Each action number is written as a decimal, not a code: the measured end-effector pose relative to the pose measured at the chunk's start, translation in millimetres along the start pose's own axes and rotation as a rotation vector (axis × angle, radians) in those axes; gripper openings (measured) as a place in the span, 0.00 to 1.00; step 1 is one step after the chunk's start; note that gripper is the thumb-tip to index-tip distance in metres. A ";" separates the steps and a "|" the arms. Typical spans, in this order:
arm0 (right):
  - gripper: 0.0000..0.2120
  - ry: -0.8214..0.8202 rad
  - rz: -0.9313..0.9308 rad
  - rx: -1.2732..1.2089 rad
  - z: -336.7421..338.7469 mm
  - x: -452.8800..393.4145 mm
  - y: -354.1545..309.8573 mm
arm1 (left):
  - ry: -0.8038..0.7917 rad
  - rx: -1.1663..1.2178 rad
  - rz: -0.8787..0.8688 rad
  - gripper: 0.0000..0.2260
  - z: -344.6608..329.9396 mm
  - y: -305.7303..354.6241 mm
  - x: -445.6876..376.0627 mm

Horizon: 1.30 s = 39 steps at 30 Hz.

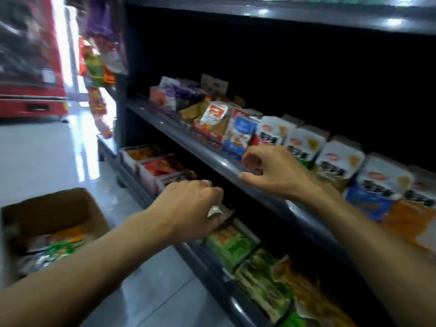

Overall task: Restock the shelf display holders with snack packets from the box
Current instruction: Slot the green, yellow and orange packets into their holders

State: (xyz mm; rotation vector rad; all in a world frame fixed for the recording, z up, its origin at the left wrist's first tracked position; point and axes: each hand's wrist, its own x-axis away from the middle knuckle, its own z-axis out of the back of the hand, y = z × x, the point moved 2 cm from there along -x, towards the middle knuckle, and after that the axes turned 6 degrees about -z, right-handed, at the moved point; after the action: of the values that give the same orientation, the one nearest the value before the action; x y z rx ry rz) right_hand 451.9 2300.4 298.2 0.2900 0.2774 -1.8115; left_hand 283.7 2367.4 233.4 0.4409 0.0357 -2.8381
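Note:
My left hand [191, 206] is curled round a small snack packet [215, 211], silvery at the visible corner, just above the display holders [151, 172] on the lower shelf. My right hand [271, 172] hovers at the front edge of the middle shelf [212, 159], fingers loosely curled with nothing seen in them. The open cardboard box [54, 208] stands on the floor at lower left, with several orange, green and silver packets inside. Green packets [232, 244] fill a holder right under my left hand.
White, blue and orange packets [304, 142] line the middle shelf. More packets hang on the shelf's left end [99, 74]. A red cabinet [30, 67] stands far left on the glossy tiled floor [47, 152]. The shelf above [306, 17] overhangs.

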 end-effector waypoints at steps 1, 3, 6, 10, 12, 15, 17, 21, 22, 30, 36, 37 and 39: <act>0.10 -0.028 0.024 -0.010 -13.9 -9.2 -15.9 | -0.005 -0.007 0.013 0.12 -4.1 -17.2 13.6; 0.12 -0.096 0.064 -0.021 -43.7 -28.0 -48.8 | -0.015 0.013 0.038 0.12 -12.7 -53.4 41.0; 0.14 -0.173 0.121 -0.042 -87.8 -56.4 -98.6 | -0.026 0.039 0.098 0.11 -24.8 -106.6 80.6; 0.14 -0.242 0.175 -0.065 -150.4 -90.1 -164.2 | -0.053 0.023 0.172 0.10 -47.9 -175.3 128.3; 0.14 -0.266 0.190 -0.086 -184.7 -105.6 -196.1 | -0.060 -0.014 0.225 0.07 -61.9 -209.0 156.0; 0.15 -0.300 0.221 -0.125 -239.2 -127.9 -241.4 | -0.081 -0.098 0.304 0.10 -89.9 -258.9 201.3; 0.15 -0.334 0.235 -0.153 -278.2 -143.0 -270.0 | -0.099 -0.124 0.344 0.12 -112.9 -292.2 230.8; 0.16 -0.380 0.227 -0.197 -355.7 -169.9 -319.5 | -0.115 -0.102 0.410 0.11 -160.9 -353.3 277.9; 0.16 -0.408 0.221 -0.209 -374.3 -174.8 -330.1 | -0.120 -0.107 0.420 0.11 -172.3 -364.6 286.0; 0.14 -0.745 0.185 -0.176 -503.9 -197.2 -364.9 | -0.178 -0.075 0.413 0.24 -246.1 -415.8 308.4; 0.30 -0.943 -0.101 -0.328 -609.0 -171.1 -362.5 | -0.171 0.013 0.470 0.28 -273.4 -422.6 327.8; 0.38 -0.963 -0.156 -0.348 -621.6 -162.4 -362.4 | -0.160 0.023 0.476 0.27 -274.9 -421.9 329.1; 0.55 -0.951 -0.160 -0.273 -643.9 -143.1 -362.8 | -0.145 0.032 0.481 0.25 -276.2 -419.5 330.3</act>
State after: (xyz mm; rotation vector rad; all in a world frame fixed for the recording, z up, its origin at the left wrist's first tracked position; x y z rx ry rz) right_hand 170.2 2738.6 -245.2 -0.7950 -0.1344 -1.8388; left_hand -49.9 2704.0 -136.4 0.2118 -0.1268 -2.3893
